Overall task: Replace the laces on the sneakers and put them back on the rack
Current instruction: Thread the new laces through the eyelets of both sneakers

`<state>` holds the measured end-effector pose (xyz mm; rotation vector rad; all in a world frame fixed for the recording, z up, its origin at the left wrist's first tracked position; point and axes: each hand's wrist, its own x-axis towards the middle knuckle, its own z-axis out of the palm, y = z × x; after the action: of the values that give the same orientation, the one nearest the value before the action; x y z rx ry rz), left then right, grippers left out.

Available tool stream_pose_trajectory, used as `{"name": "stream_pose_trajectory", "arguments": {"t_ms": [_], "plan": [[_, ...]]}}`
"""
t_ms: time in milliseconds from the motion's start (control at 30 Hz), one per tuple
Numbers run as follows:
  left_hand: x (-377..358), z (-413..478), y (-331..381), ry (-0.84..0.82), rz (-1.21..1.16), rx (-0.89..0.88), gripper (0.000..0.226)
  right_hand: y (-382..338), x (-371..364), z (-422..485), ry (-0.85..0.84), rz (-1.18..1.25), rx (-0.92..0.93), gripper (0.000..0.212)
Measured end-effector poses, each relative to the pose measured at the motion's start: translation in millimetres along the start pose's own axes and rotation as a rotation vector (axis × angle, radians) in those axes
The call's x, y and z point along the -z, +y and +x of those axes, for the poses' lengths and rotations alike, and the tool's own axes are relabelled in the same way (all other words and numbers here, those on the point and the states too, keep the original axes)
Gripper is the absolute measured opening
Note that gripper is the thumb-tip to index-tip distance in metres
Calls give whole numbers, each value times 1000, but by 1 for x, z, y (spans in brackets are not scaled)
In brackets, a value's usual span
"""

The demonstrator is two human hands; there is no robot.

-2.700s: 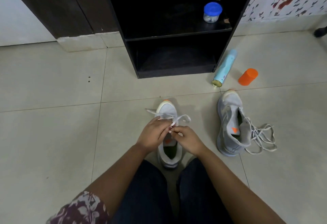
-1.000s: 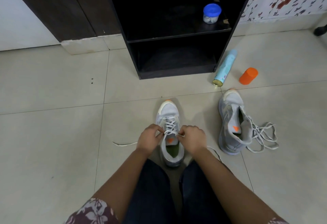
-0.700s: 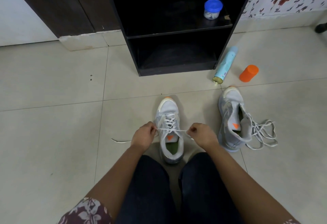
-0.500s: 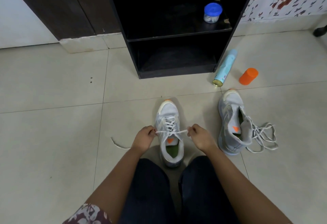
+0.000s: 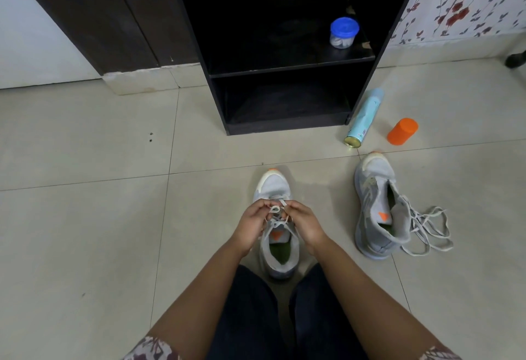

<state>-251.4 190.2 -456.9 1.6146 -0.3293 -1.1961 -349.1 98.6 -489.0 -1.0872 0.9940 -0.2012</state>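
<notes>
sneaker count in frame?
2. One sneaker at centre, left hand and right hand pinching its lace; other sneaker to its right, laces loose on the floor.

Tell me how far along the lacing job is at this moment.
Done: the near sneaker looks laced up. In hand: the left hand and right hand pinch its lace into a loop, apparently tying it. Left: the second sneaker lies tilted, its loose lace on the floor; neither shoe is on the rack, where a blue-lidded jar sits.

Two hands (image 5: 252, 227) on sneaker (image 5: 272, 186) lace (image 5: 275, 208)
</notes>
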Motion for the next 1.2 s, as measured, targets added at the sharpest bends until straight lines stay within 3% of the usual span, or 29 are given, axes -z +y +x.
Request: {"name": "stream_pose_trajectory", "arguments": {"t_ms": [100,200,333,467,600,733,867,967,1100,1200], "plan": [[-1,-1,0,-33,22,-18,21,2,-1,-1,-15,19,51,17],[5,7,-6,-32,5,74,36,3,1,-3,5,-30,67,16],[6,15,-7,-57,-3,104,11,-1,7,-6,-94,-99,106,10],[3,20,-13,30,-22,122,12,2,9,-6,-157,-173,171,11],[-2,18,-12,67,19,88,10,2,10,-6,-86,-155,168,4],[3,16,-15,119,333,-114,12,-2,7,0,63,-152,65,14],[12,14,-17,153,926,-465,7,-8,7,8,-6,-151,-80,20],[14,17,-15,72,1124,-735,20,-12,11,16,-32,-187,-131,12],[21,20,-11,34,1281,-861,13,-14,18,20,-111,-236,-146,8],[18,18,-7,-26,1329,-809,13,-15,22,18,-160,-232,-116,9]]}}
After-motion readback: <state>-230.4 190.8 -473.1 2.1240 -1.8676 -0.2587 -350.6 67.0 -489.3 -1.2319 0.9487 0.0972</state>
